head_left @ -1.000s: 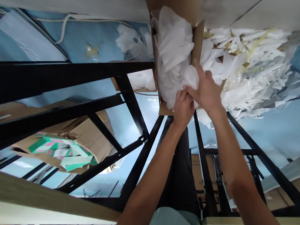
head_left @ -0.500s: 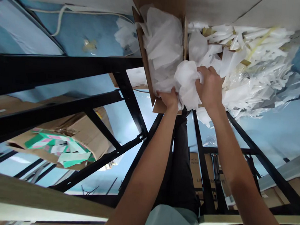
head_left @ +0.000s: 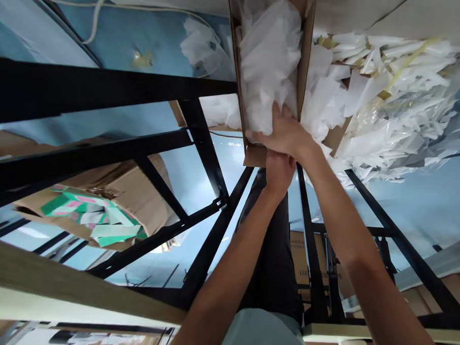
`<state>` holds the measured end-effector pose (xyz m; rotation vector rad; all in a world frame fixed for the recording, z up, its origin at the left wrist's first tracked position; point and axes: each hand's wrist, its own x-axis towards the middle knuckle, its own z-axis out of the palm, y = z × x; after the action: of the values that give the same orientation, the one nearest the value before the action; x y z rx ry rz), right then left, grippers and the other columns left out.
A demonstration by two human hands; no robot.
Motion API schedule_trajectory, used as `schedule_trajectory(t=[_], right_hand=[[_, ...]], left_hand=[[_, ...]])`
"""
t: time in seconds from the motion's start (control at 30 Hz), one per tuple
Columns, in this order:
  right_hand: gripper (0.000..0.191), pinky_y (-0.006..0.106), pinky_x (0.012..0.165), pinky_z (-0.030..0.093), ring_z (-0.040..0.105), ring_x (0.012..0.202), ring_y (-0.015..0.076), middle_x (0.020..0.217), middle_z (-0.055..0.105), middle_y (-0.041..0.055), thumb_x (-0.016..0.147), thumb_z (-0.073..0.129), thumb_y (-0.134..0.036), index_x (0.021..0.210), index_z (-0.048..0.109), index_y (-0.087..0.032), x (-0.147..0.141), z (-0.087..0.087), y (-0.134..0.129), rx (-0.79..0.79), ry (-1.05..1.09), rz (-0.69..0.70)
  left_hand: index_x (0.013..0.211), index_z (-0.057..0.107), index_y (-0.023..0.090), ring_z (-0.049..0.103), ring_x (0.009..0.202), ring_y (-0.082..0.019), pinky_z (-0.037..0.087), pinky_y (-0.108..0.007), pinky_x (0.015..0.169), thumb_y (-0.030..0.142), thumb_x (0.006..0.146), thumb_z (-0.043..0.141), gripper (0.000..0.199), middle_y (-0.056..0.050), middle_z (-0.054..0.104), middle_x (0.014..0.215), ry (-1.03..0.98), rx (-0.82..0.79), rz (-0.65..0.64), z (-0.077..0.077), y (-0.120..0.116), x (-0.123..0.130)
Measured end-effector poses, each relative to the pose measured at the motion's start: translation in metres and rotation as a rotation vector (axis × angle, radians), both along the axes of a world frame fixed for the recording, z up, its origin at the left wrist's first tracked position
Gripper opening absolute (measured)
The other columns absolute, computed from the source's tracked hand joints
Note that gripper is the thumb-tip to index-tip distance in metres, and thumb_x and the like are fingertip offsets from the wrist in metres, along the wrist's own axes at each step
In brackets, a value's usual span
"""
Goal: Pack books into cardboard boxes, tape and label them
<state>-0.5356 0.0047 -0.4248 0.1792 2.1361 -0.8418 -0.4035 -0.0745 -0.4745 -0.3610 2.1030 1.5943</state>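
A long, narrow cardboard box stands in front of me, filled with crumpled white packing sheets, thin and translucent. My right hand lies over the near end of the filling, fingers spread and pressed onto the sheets. Just below it, my left hand is closed on the near end of the box. Its fingertips are partly hidden behind the right hand. A cardboard flap sticks out beside the left hand.
To the right lies a large heap of white scraps and clear plastic. Black metal frames stand on both sides of my legs. At left is an open carton holding green and pink pieces. A pale cable runs along the blue floor.
The crumpled white sheet from my right hand is now in the box, and that hand presses on the filling. My left hand moved down and right to the box's end; the box shifted right in view.
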Motion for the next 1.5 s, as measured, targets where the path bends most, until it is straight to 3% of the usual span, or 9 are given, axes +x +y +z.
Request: schedule_trajectory(t=[0.2,0.37,0.5,0.63,0.77,0.93,1.1,1.33,1.5], right_hand=[[0.038,0.065,0.129,0.054,0.071,0.146,0.0447,0.142,0.077,0.0203,0.102,0.081,-0.03,0.138,0.079,-0.021,-0.031,-0.033,0.017,0.07,-0.026,0.075],[0.121,0.055,0.146,0.037,0.05,0.17,0.0412,0.193,0.033,0.0132,0.083,0.096,-0.015,0.186,0.033,-0.026,-0.076,-0.022,0.024,0.08,0.02,-0.046],[0.121,0.045,0.153,0.015,0.013,0.187,0.0297,0.198,0.019,0.0204,0.097,0.087,-0.017,0.189,0.009,-0.006,-0.08,0.015,0.03,0.033,0.076,0.111],[0.063,0.045,0.143,0.045,0.053,0.169,0.0251,0.179,0.059,-0.0001,0.106,0.078,-0.03,0.166,0.061,-0.036,-0.044,0.072,0.064,-0.197,0.345,-0.102],[0.039,0.046,0.11,0.071,0.082,0.125,0.0288,0.142,0.083,0.0059,0.107,0.078,-0.048,0.141,0.079,-0.029,0.008,0.11,0.101,-0.38,0.173,-0.246],[0.075,0.054,0.101,0.073,0.082,0.112,0.0319,0.128,0.084,0.0093,0.082,0.104,-0.055,0.146,0.076,-0.027,0.047,0.086,0.112,-0.333,-0.055,-0.315],[0.063,0.051,0.086,0.074,0.08,0.094,0.0284,0.107,0.084,0.0051,0.083,0.1,-0.04,0.142,0.081,-0.029,0.052,0.073,0.102,-0.426,-0.153,-0.43],[0.039,0.051,0.083,0.073,0.081,0.095,0.031,0.099,0.085,0.0028,0.09,0.083,-0.046,0.124,0.085,-0.027,0.039,0.104,0.116,-0.337,-0.159,-0.562],[0.035,0.047,0.085,0.071,0.08,0.102,0.0315,0.106,0.086,0.0048,0.089,0.076,-0.045,0.119,0.082,-0.027,0.046,0.124,0.12,-0.41,-0.345,-0.714]], left_hand=[[0.139,0.073,0.023,0.072,0.142,-0.038,0.063,-0.057,0.12,0.034,0.108,0.075,0.033,-0.017,0.074,0.147,0.227,-0.179,-0.163,0.042,0.018,0.005],[0.152,0.058,0.026,0.076,0.131,-0.026,0.068,-0.044,0.111,0.024,0.118,0.057,0.034,-0.015,0.07,0.146,0.352,-0.253,0.007,0.095,0.032,0.016],[0.131,0.067,0.026,0.079,0.121,-0.02,0.067,-0.039,0.109,0.012,0.118,0.051,0.025,-0.008,0.076,0.125,0.475,-0.234,0.002,0.125,0.023,0.012],[0.114,0.069,0.026,0.081,0.112,-0.017,0.068,-0.035,0.104,0.005,0.114,0.056,0.024,-0.003,0.077,0.116,0.563,-0.23,0.02,0.145,0.006,-0.001],[0.106,0.068,0.026,0.08,0.115,-0.016,0.067,-0.033,0.102,0.001,0.112,0.058,0.027,-0.003,0.077,0.117,0.574,-0.157,0.044,0.16,-0.003,-0.012],[0.097,0.071,0.028,0.08,0.12,-0.02,0.067,-0.037,0.106,0.015,0.116,0.059,0.026,-0.004,0.081,0.116,0.374,0.132,-0.139,0.182,0.016,-0.005],[0.113,0.076,0.031,0.081,0.119,-0.02,0.067,-0.038,0.108,0.018,0.116,0.062,0.019,-0.004,0.084,0.121,0.396,0.253,-0.216,0.197,0.032,0.009],[0.162,0.06,0.037,0.058,0.163,-0.034,0.06,-0.055,0.128,0.043,0.112,0.077,0.053,-0.013,0.065,0.166,0.176,-0.104,0.24,0.206,0.01,0.013],[0.16,0.062,0.033,0.061,0.163,-0.036,0.065,-0.056,0.123,0.069,0.115,0.063,0.058,-0.012,0.066,0.17,-0.473,0.364,0.49,0.187,-0.004,-0.011]])
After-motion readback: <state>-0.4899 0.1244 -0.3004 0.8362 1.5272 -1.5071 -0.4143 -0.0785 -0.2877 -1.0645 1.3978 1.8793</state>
